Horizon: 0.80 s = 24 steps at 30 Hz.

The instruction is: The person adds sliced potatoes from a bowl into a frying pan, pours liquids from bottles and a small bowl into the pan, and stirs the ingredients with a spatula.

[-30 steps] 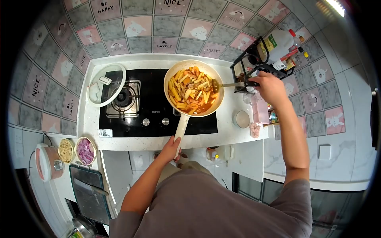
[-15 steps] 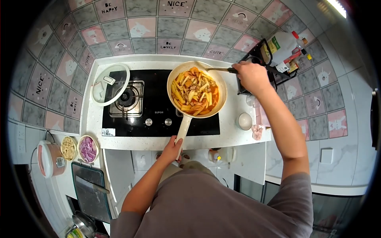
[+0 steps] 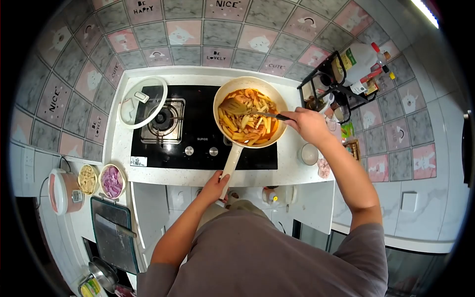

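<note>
A cream-coloured pan (image 3: 283,119) sits over the right side of the black gas hob (image 3: 193,128). Its handle points toward me, with my left hand (image 3: 214,187) closed around it. Yellow strips and meat pieces in reddish sauce (image 3: 253,133) fill the pan. In my right hand (image 3: 308,124) is the dark handle of a slotted spatula (image 3: 234,106), its head lying on the food at the pan's left side. My right hand is just beyond the pan's right edge.
A glass lid (image 3: 143,103) rests beside the left burner. Bowls of purple pieces (image 3: 113,181) and pale pieces (image 3: 88,179), a rice cooker (image 3: 61,191) and a knife (image 3: 110,225) on a board (image 3: 118,242) are at left. At right are a small bowl (image 3: 308,154) and a bottle rack (image 3: 341,89).
My right hand has moved down from the pan's upper right, and the spatula head has swung from the right and top rim to the left side. My left hand still holds the handle.
</note>
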Available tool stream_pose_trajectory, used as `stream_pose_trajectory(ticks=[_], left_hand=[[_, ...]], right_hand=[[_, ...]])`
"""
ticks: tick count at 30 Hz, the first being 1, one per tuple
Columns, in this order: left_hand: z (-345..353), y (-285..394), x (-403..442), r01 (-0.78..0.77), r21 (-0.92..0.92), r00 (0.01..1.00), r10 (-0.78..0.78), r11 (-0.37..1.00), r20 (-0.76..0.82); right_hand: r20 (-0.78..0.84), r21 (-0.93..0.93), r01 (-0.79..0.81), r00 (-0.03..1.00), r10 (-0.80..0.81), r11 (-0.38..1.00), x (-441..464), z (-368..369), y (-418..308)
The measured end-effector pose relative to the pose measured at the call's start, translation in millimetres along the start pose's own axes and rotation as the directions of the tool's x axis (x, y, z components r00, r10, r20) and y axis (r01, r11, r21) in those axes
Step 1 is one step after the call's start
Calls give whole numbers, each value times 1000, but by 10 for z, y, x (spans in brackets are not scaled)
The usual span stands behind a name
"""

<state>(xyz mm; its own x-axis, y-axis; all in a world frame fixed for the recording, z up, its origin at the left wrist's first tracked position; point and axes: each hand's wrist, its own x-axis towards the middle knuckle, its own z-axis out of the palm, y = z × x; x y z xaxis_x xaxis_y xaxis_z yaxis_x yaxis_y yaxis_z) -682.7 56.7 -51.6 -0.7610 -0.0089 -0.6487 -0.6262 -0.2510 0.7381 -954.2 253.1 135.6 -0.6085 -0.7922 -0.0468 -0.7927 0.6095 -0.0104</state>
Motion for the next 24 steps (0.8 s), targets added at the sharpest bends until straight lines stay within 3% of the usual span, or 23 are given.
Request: stream_pose_trajectory(ticks=[5,9,11,15,20,24], left_hand=[[-2,1,-29,10,10,1000,-10,1000,-17],[46,11,-67,23,-29,999,-24,999,-40],[77,12,-59,33,-10,999,-34,999,-41],[170,89,-85,-17,81,995,25,997,-98],[138,79,-72,-25,97,993,37,995,-114],[126,110,-78,-4,99,996,13,995,-92]], right_hand=[[62,0,-35,997,35,999,-26,142,155],[-99,31,79,992,-76,996,-99,1,295],[-5,128,42,999,-42,991,-152,-3,277],[77,105,-10,997,2,994,-265,139,409],[-79,79,11,997,-5,997,-315,-167,364],[-85,112,14,996,-5,994,-437,-467,508]])
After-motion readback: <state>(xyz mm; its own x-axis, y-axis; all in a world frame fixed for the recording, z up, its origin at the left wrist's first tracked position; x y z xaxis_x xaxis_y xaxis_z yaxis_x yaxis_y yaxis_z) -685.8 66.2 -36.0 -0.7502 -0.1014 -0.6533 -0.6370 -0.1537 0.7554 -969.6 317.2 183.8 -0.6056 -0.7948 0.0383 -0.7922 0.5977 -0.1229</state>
